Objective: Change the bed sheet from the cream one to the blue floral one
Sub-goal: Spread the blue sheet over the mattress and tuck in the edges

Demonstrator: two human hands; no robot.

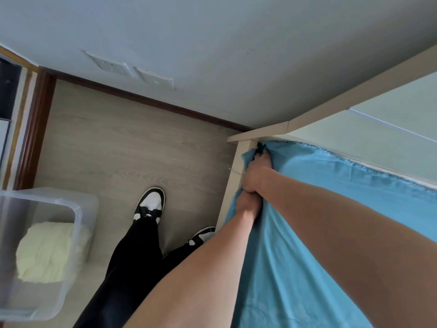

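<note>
The blue sheet (331, 221) lies spread over the bed, its frayed edge along the headboard. My right hand (256, 171) reaches to the bed's corner, fingers stretched out and pressing the sheet's corner down beside the cream bed frame (243, 147). My left hand (246, 203) sits just below it at the bed's side edge, against the sheet where it meets the side rail; its fingers are hidden under my right wrist. The cream sheet (47, 252) lies bundled in a clear plastic bin (78, 216) on the floor at the left.
I stand on the wood floor (118, 150) beside the bed, one black-and-white shoe (151, 202) forward. The grey wall with wall sockets (113, 65) is close ahead. A dark wooden door frame (35, 129) stands at the left.
</note>
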